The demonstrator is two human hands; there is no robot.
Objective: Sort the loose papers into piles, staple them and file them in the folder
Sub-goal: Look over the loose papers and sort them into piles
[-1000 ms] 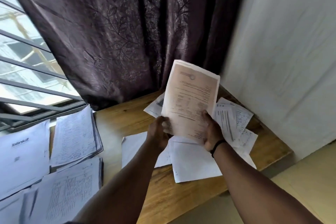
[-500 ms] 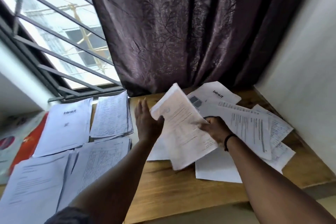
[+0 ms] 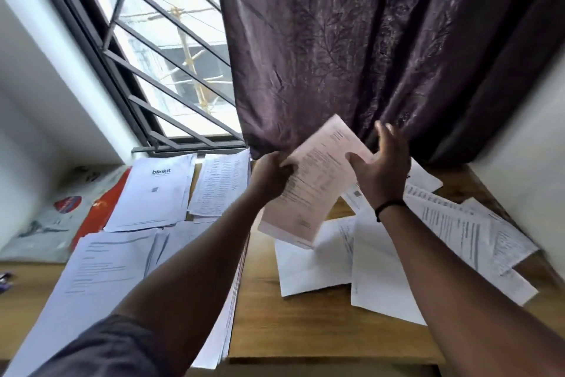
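Now the pinkish sheaf of papers (image 3: 308,184) hangs tilted in the air above the wooden surface (image 3: 263,309), carried leftward since a second ago, when it stood upright over the loose heap. The left hand (image 3: 270,176) pinches its left edge with curled fingers; the right hand (image 3: 382,168) has its thumb on the right edge, its fingers spread and lifted off the sheet — half letting go, by the look of it. That suggests the sheaf is bound for the sorted piles (image 3: 153,193) at nine o'clock, so sorting is under way, with stapling not begun. At three o'clock the loose papers (image 3: 397,254) lie overlapping and unsorted. A red folder (image 3: 101,217) peeks from beneath the piles, mostly covered. No stapler shows — a small purple object at the left edge is cut off. Print is too blurred to read, bar "blinkit".
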